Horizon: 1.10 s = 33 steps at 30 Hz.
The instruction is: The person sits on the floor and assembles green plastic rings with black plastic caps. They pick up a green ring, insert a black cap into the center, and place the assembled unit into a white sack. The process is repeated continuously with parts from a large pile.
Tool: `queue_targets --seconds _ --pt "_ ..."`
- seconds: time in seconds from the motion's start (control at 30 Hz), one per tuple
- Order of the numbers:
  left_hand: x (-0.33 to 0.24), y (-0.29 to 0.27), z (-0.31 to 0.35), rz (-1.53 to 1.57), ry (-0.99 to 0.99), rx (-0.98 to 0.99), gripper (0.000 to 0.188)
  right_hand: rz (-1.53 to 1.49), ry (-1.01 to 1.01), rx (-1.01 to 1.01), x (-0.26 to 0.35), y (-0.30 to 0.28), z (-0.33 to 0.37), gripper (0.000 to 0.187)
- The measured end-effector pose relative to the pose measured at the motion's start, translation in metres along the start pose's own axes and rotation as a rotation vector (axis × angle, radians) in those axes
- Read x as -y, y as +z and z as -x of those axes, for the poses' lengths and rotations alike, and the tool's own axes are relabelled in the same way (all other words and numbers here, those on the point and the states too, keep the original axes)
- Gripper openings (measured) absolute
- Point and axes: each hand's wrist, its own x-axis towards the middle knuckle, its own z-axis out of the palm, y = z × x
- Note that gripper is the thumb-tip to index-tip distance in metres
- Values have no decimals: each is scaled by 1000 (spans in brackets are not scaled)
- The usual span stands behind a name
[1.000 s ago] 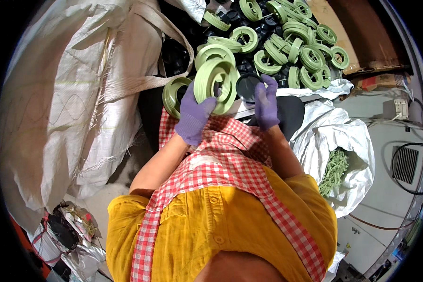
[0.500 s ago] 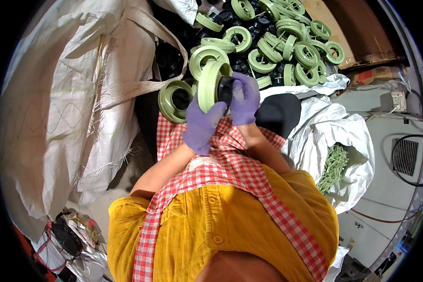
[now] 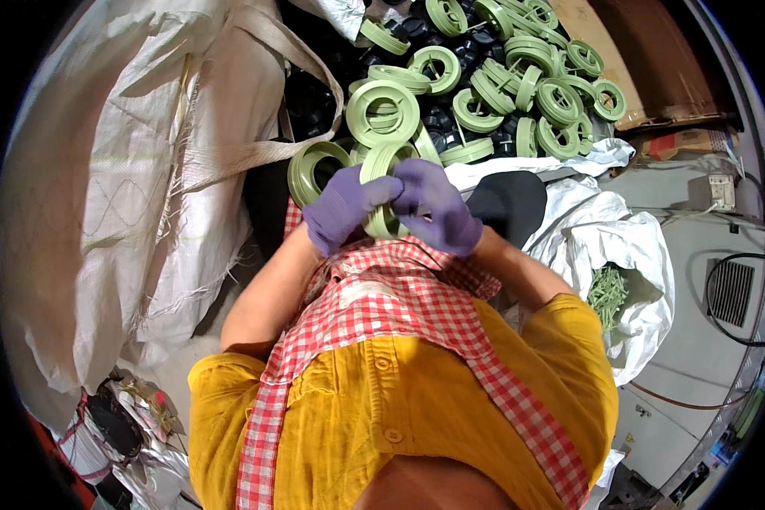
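A pale green plastic ring (image 3: 386, 156) is held in front of my lap, tilted, with both purple-gloved hands round it. My left hand (image 3: 346, 204) grips its left side, the thumb laid across the ring. On the other side my right hand (image 3: 438, 208) has its fingers bent over the rim, partly hiding the middle. A flat green ring (image 3: 382, 112) lies just beyond the held one. To the left, close by my left hand, a deeper green ring (image 3: 313, 170) rests tilted.
Several green rings (image 3: 558, 102) lie heaped over small black parts (image 3: 467, 53) at the far side. A large white woven sack (image 3: 127, 195) stands at left. At right, an open white bag (image 3: 646, 280) holds thin green plastic strips (image 3: 606, 296), beside a grey cabinet (image 3: 680, 365).
The held ring has turned and come slightly nearer. The black part seen at it before no longer shows. My right hand has moved down and closer to the left, its fingers now over the ring.
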Motion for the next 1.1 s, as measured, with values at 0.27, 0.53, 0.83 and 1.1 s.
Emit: queue_targets --seconds 0.27,0.53,0.83,1.1 --pt "42 10 -7 -219 353 -226 41 -1031 1114 -46 -8 2 0 49" --pt "26 -23 -15 -511 182 91 28 173 -84 207 3 3 10 29" --pt "22 -29 -22 -172 -51 95 25 84 -500 342 -7 -5 1 23" --pt "45 -43 -31 -39 70 47 29 139 -399 343 -10 -10 -5 25"
